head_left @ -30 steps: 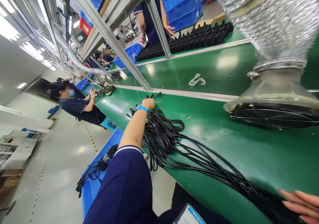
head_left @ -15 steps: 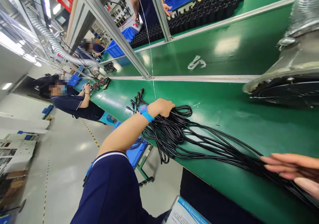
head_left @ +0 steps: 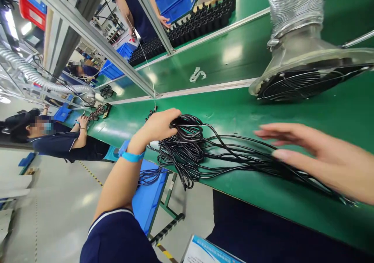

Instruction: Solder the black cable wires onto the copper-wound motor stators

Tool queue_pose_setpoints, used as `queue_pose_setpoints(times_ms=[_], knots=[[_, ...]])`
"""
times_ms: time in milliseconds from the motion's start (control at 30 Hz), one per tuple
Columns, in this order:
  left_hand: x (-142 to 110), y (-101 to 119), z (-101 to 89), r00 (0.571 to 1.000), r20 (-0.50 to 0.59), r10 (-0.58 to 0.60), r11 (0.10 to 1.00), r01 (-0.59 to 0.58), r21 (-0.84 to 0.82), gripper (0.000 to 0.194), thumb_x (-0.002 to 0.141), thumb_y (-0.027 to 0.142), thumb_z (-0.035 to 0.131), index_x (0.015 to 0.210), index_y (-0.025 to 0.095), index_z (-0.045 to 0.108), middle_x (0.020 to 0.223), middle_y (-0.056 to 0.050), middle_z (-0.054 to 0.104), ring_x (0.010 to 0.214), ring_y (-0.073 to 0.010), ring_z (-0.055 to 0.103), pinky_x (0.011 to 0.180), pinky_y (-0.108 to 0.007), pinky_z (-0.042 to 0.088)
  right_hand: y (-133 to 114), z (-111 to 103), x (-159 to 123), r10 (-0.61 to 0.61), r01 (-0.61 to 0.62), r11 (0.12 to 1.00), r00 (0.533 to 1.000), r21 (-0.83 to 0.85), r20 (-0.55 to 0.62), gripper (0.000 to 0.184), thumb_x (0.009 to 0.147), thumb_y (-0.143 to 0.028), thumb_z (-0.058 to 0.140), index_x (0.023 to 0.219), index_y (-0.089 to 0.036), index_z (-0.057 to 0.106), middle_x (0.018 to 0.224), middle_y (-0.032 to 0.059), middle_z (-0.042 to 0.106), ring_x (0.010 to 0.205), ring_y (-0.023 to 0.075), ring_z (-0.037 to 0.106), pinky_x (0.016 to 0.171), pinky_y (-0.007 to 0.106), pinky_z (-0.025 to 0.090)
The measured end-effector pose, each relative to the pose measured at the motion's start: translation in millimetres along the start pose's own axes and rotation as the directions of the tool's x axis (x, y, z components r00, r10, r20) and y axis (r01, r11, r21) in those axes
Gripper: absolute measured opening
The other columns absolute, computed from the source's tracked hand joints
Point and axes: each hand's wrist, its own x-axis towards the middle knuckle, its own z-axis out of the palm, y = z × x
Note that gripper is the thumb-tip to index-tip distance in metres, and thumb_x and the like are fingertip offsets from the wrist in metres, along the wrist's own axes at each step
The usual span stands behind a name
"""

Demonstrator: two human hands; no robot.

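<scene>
Cable bundle: black cables (head_left: 187, 146), coiled in loose loops, lie on the worktop (head_left: 233, 119) by its near edge; the lowest loops overhang that edge.
Cable run: cables extend from the coil towards the worktop's near right corner; their free ends (head_left: 347, 201) lie beneath the right forearm.
Connectors: dark cable ends (head_left: 151, 112) show just beyond the left hand, towards the far edge.
Left grip (head_left: 157, 127): at the coil's upper left side, thumb and fingers parted around the loop ends; whether any cable is pinched cannot be told.
Right grip (head_left: 324, 150): fingers and thumb spread over the cable run, nothing clamped; contact with the cables cannot be confirmed.
Thin cord (head_left: 149, 67): hangs down to the worktop behind the left wrist; a pale strand (head_left: 204, 125) crosses the upper loops. Whether the two connect cannot be told.
Handling, coil: steady the loops from above with the left; keep the overhanging ones from dragging the rest over the edge.
Handling, run: gather the cables side by side with a light, broad hold; avoid tugging one alone, as it may tighten a loop.
Caution: keep the strand flat and free of the fingers, since a snag could disturb the coil.
</scene>
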Motion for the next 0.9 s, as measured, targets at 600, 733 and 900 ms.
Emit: queue_pose_setpoints(times_ms=[600,733,900], knots=[[63,9,32.8,0.963,0.054,-0.265,0.964,0.264,0.02,0.037,0.091,0.018,0.049,0.126,0.009,0.058,0.129,-0.022,0.063,0.105,-0.0313,0.069,0.085,-0.043,0.057,17,-1,37,-0.028,0.108,0.796,0.989,-0.595,0.143,0.032,0.091,-0.012,0.039,0.099,-0.016,0.07,0.095,0.0112,0.072,0.082,0.0225,0.067,0.072,0.033,0.049],[81,41,22.0,0.977,0.213,-0.031,0.981,0.071,-0.183,0.028,0.097,0.035,0.05,0.1,0.017,0.071,0.094,-0.006,0.075,0.088,-0.0195,0.069,0.08,-0.03,0.056,31,1,52,-0.085,0.104,0.766,0.995,-0.634,0.061,0.024,0.087,-0.009,0.05,0.099,-0.013,0.071,0.09,0.0122,0.069,0.083,0.0216,0.065,0.077,0.034,0.05],[103,102,27.7,0.94,0.251,0.229,0.815,-0.044,-0.578,0.035,0.099,0.036,0.041,0.096,0.015,0.07,0.087,-0.005,0.071,0.077,-0.0152,0.063,0.074,-0.027,0.052,58,-49,-10,-0.249,0.126,0.792,0.96,-0.598,-0.127,0.031,0.099,-0.035,0.049,0.121,-0.024,0.067,0.124,0.0078,0.067,0.113,0.0228,0.062,0.1,0.039,0.051]])
